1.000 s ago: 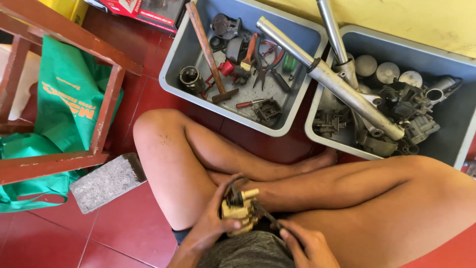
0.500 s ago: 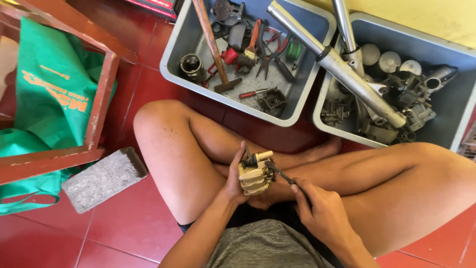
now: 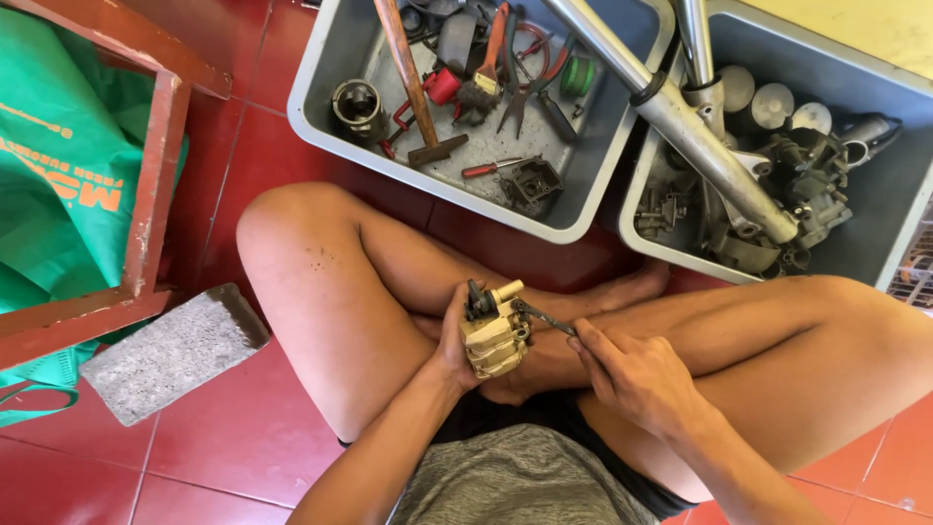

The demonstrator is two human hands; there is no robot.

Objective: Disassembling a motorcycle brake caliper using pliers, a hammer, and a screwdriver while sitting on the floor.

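Note:
I sit cross-legged on a red tiled floor. My left hand [image 3: 453,342] grips a small tan metal brake caliper [image 3: 494,332] held upright over my crossed legs. My right hand [image 3: 632,374] holds a thin dark wrench [image 3: 544,318], whose far end meets the caliper's right side near its top. Both hands sit close together above my shins.
Two grey plastic bins stand ahead: the left bin [image 3: 321,68] holds a hammer [image 3: 413,83], pliers and small tools; the right bin [image 3: 894,243] holds engine parts and a metal fork tube [image 3: 700,146]. A grey concrete block [image 3: 175,350], a red wooden frame [image 3: 155,185] and a green bag [image 3: 58,194] lie left.
The caliper and both hands have risen from my lap to above my shins, and the view has shifted closer. The right hand has brought the wrench onto the caliper.

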